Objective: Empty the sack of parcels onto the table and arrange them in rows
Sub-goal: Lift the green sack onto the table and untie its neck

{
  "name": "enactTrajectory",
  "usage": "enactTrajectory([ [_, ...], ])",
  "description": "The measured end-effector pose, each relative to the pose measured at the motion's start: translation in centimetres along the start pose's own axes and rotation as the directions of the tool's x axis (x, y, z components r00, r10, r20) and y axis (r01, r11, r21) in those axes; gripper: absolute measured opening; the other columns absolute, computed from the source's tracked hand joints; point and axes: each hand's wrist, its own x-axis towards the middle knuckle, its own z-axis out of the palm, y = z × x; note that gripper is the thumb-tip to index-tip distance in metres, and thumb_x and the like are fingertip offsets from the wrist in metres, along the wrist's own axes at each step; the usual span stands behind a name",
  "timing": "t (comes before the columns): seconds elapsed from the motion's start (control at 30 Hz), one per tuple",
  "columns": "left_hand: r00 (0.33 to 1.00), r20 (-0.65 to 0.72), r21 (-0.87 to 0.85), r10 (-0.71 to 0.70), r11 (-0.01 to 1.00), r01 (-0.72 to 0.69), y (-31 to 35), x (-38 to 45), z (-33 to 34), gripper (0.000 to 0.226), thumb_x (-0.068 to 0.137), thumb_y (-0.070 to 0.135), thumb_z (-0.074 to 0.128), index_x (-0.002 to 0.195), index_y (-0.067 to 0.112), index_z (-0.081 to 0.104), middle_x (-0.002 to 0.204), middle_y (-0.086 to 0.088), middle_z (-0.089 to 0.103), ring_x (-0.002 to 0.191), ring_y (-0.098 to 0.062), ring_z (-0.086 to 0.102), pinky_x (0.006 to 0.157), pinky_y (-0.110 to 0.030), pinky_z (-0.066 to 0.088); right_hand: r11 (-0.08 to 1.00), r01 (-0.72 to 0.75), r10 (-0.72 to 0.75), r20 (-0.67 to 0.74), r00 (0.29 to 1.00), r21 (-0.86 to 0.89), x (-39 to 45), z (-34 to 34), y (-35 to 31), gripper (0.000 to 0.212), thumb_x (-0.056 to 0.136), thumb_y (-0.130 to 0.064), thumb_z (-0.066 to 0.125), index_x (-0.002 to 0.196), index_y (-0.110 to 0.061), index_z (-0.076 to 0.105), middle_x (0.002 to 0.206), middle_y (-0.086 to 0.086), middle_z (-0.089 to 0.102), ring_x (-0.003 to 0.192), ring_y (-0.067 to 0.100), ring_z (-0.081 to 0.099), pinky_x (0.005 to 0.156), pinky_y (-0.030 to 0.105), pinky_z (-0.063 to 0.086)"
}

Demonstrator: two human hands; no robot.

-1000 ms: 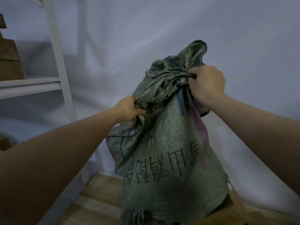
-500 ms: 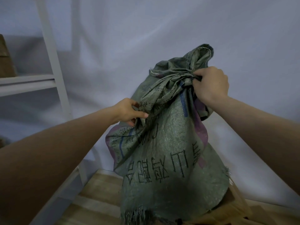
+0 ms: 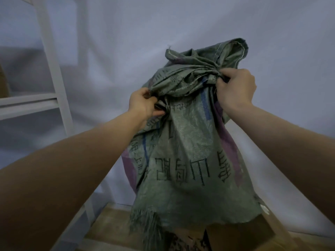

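Forearms reach forward from the lower corners; the left hand (image 3: 145,104) pinches a bunched fold of the sack (image 3: 188,160), and the right hand (image 3: 235,87) has its fingers curled tight round the gathered top. Upside down, the woven green sack with printed characters hangs frayed-mouth-down over the wooden table (image 3: 112,223), brown cardboard parcels (image 3: 235,234) showing beneath it. Behind hangs a pale cloth backdrop (image 3: 126,42), with a white shelf frame (image 3: 52,69) at left.

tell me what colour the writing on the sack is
Black, printed upside down on the grey-green sack; the head view shows it.
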Motion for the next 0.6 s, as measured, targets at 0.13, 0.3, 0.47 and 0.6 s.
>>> enactTrajectory([
  [0.13,0.992,0.041,0.023,-0.12,0.993,0.12,-1.8,-0.8,-0.3,0.022,0.097,-0.008,0.051,0.115,0.003,0.056,0.122,-0.023,0.06,0.106,-0.048,0.062,0.056,-0.042,0.059,1.0,-0.021,0.022,0.055,0.998,-0.02,-1.1,1.0,0.7,0.025,0.09,-0.012,0.053,0.099,-0.018,0.076,0.09,0.002,0.069,0.093,0.025,0.063,0.075,0.025,0.04],
  [0.3,0.998,-0.048,-0.043,0.042,0.998,-0.044,-0.8,0.3,-0.6,0.02,0.098,-0.009,0.046,0.097,0.008,0.057,0.112,-0.017,0.062,0.095,-0.04,0.067,0.057,-0.037,0.062,0.999,0.023,-0.021,-0.04,0.999,0.042,-0.7,1.1,-0.6,0.027,0.089,-0.01,0.052,0.099,-0.017,0.076,0.095,0.004,0.073,0.094,0.023,0.063,0.076,0.025,0.042],
  [0.47,0.996,-0.003,0.096,-0.09,0.991,0.09,-1.9,0.1,-1.7,0.014,0.097,-0.006,0.052,0.103,0.005,0.056,0.102,-0.016,0.061,0.089,-0.039,0.065,0.047,-0.039,0.059,1.0,-0.009,0.009,0.082,0.997,-0.002,-1.0,2.1,0.1,0.028,0.09,-0.011,0.055,0.107,-0.017,0.076,0.103,0.005,0.074,0.102,0.027,0.064,0.078,0.024,0.041],
  [0.6,1.0,-0.024,0.017,0.001,1.0,0.0,-1.2,0.7,-2.4,0.014,0.097,-0.008,0.051,0.097,0.005,0.056,0.09,-0.008,0.061,0.072,-0.029,0.066,0.05,-0.034,0.06,0.999,0.01,-0.011,0.02,1.0,0.047,-0.7,2.1,-0.8,0.029,0.089,-0.009,0.054,0.106,-0.017,0.077,0.1,0.006,0.075,0.099,0.027,0.065,0.086,0.031,0.049],
])
